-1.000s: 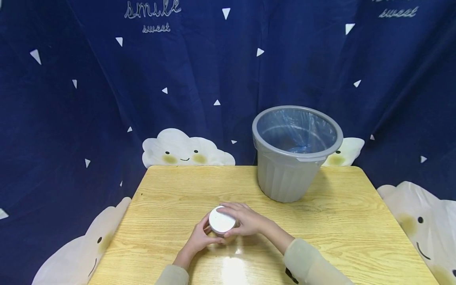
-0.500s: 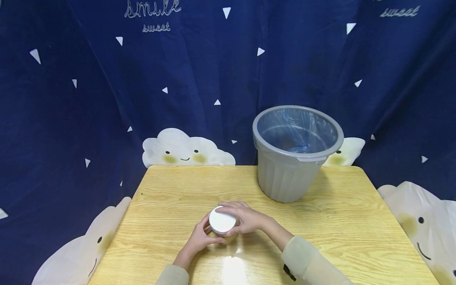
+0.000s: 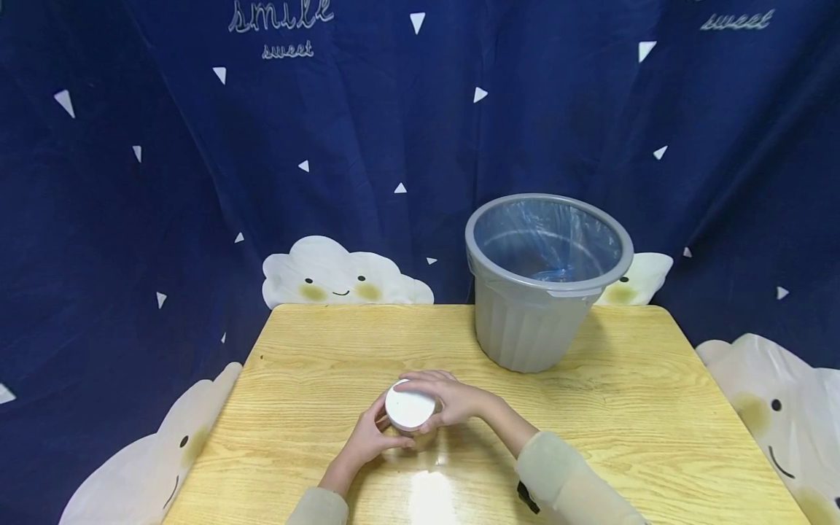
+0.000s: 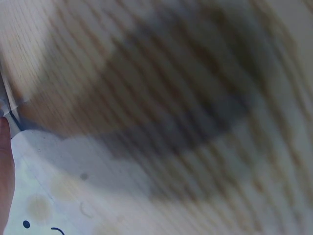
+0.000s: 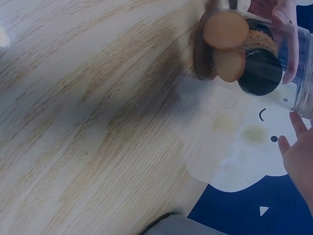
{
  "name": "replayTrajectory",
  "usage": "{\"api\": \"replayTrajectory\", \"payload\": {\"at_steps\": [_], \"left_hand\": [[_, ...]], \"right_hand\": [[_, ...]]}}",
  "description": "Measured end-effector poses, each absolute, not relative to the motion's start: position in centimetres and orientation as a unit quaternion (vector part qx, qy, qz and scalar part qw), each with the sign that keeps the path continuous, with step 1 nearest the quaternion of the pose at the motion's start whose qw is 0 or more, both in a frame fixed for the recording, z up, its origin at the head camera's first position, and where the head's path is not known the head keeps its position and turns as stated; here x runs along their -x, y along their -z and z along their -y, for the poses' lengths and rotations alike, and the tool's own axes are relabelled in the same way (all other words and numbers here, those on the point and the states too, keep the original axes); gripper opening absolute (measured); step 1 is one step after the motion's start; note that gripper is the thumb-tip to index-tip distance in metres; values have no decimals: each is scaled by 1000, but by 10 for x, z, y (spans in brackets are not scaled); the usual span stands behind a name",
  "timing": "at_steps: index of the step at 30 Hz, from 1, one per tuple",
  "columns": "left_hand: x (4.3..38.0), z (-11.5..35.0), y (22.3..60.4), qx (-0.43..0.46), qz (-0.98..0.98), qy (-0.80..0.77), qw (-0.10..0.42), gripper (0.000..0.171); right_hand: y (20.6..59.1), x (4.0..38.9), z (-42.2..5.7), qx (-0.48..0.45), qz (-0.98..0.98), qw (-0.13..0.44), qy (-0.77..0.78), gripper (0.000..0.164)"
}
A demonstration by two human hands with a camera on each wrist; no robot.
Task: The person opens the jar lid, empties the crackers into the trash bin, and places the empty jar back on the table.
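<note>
A clear jar (image 5: 289,100) of round cookies, some pale and some dark, stands on the table with a white lid (image 3: 408,407) on top. From the left, my left hand (image 3: 369,436) grips the jar's side, thumb in front and fingers behind. My right hand (image 3: 454,401) holds the lid from the right, fingers curled along its far edge and thumb at its near edge. Seen from the right wrist, the cookies (image 5: 226,30) lie near the jar's base. Only one finger (image 4: 5,171) shows at the left wrist view's edge.
A grey bin (image 3: 525,321) with a blue liner stands at the table's back right. The wooden table (image 3: 315,350) spreads around the hands. Behind and beside it hangs a dark blue curtain (image 3: 367,124) with triangles and cloud faces.
My right hand and sleeve have shifted slightly to the left, the fingers sliding a little along the lid's edge. My left hand and the jar stay in place.
</note>
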State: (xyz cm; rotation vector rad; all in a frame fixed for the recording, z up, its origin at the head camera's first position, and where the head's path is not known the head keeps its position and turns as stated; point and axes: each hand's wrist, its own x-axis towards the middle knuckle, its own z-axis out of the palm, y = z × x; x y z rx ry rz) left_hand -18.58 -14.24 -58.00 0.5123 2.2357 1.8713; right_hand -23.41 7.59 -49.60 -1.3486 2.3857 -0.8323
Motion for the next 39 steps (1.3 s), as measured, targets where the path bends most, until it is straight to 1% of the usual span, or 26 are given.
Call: {"api": "replayTrajectory", "payload": {"at_steps": [3, 9, 17, 24, 28, 34, 39], "left_hand": [[183, 142, 572, -173, -752, -629, 94, 93], [188, 143, 588, -164, -757, -627, 84, 94], [188, 143, 588, -165, -751, -633, 86, 94], [188, 144, 589, -166, -754, -630, 89, 94], [188, 143, 586, -161, -755, -629, 92, 95], [181, 140, 566, -164, -757, -626, 86, 93], [179, 139, 559, -163, -762, -620, 85, 91]], "right_hand": [[496, 234, -76, 463, -827, 145, 285, 76], [495, 235, -76, 469, -822, 140, 293, 76], [493, 231, -77, 463, -829, 126, 287, 74], [493, 223, -76, 432, -851, 76, 288, 75], [497, 216, -75, 405, -873, 31, 269, 74], [504, 205, -70, 357, -902, -47, 236, 77], [507, 194, -64, 319, -916, -88, 227, 78]]}}
